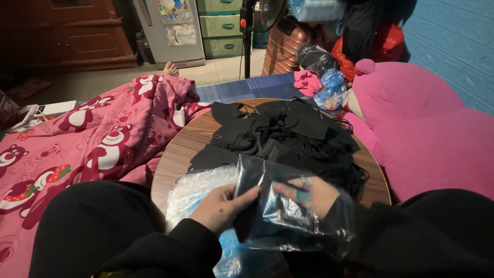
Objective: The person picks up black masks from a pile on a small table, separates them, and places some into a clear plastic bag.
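Both hands work at the near edge of a round wooden table [177, 149]. Left hand [224, 206]: thumb on top, fingers curled beneath, pinching the left edge of a clear plastic bag [288, 211]. A black mask [246, 219] sits partly inside the bag, just under the left thumb; its lower edge hangs below the fingers. Right hand [309, 193]: seen through the plastic, fingers slightly spread and pressed against the bag's upper right side, gripping it from behind. How far the right fingertips close cannot be made out through the film.

Bag is held upright between the two hands, above the lap, mouth toward the left fingers.

Beyond the fingertips: a loose pile of black masks [283, 136] with ear loops covers the middle of the table. Below and left of the left hand: a stack of clear bags [198, 190], lying flat. Left of the left wrist: a pink blanket [103, 134] with bear print. Right of the right hand: a pink cushion [432, 139].
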